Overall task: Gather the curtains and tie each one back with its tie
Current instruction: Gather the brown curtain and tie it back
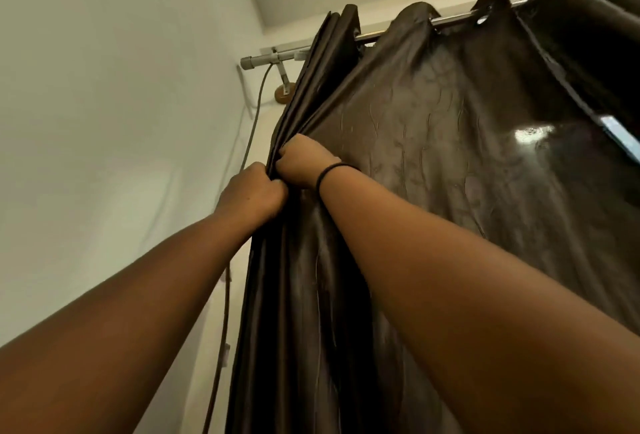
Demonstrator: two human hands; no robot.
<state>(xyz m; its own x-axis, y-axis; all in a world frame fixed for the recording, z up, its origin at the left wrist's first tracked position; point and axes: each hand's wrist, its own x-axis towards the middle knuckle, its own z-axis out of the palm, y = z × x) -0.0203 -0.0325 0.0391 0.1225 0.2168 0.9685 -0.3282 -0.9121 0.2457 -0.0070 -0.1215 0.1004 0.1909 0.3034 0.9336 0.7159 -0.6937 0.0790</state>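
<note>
Both hands, the left hand point(251, 191) and the right hand point(301, 163), grip the curtain point(433, 156) with curled fingers at its left edge, near the rod point(263, 60). Better to pull folds evenly, not tug.

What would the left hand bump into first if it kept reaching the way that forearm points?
The dark curtain: the left hand already grips its gathered folds. Beyond lies probably wall, though depth is unclear.

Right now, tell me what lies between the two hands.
In the head view, only gathered folds of the dark curtain lie between the left hand and the right hand; both grip it.
</note>
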